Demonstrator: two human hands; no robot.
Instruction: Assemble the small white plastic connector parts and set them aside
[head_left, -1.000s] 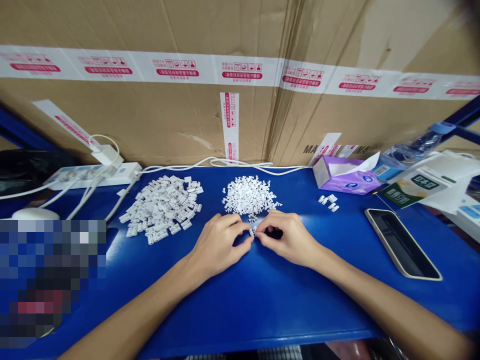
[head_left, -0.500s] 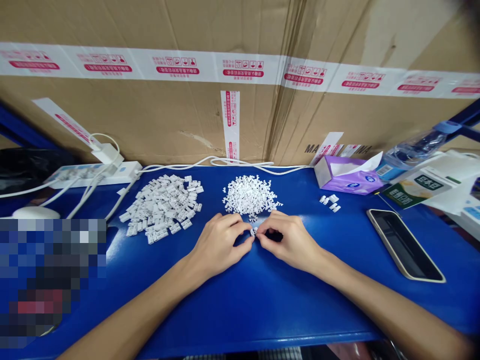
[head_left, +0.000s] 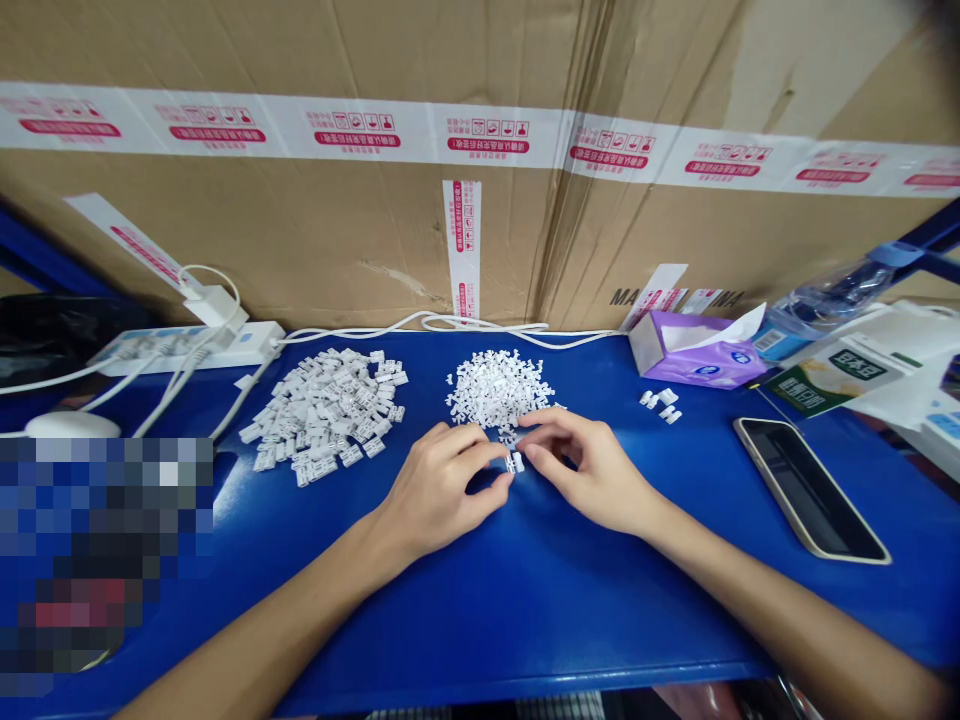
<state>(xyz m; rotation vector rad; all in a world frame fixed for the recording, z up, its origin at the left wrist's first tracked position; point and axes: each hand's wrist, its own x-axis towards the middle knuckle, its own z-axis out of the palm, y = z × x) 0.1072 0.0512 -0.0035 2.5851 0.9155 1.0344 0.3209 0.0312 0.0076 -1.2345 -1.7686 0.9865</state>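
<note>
Between thumb and forefinger, my left hand [head_left: 450,485] pinches a small white plastic connector [head_left: 515,462] just above the blue table. My right hand [head_left: 589,465] is beside it with thumb and fingers apart, holding nothing that I can see; its fingertips are close to the connector's right end. Beyond my hands lies a heap of tiny white plastic clips [head_left: 499,388], a few of them straying toward my fingers. A larger heap of flat white connector pieces [head_left: 330,412] spreads to the left.
Several white pieces [head_left: 661,403] lie apart at the right, near a purple tissue pack [head_left: 697,350]. A phone [head_left: 810,490] rests on the blue table [head_left: 525,620]. A power strip [head_left: 255,345] with white cables stands at the back left, before a large cardboard box [head_left: 315,220].
My right hand has let go of the connector and its fingers have spread, moving slightly right. More of the connector shows in my left hand, which has barely shifted.
</note>
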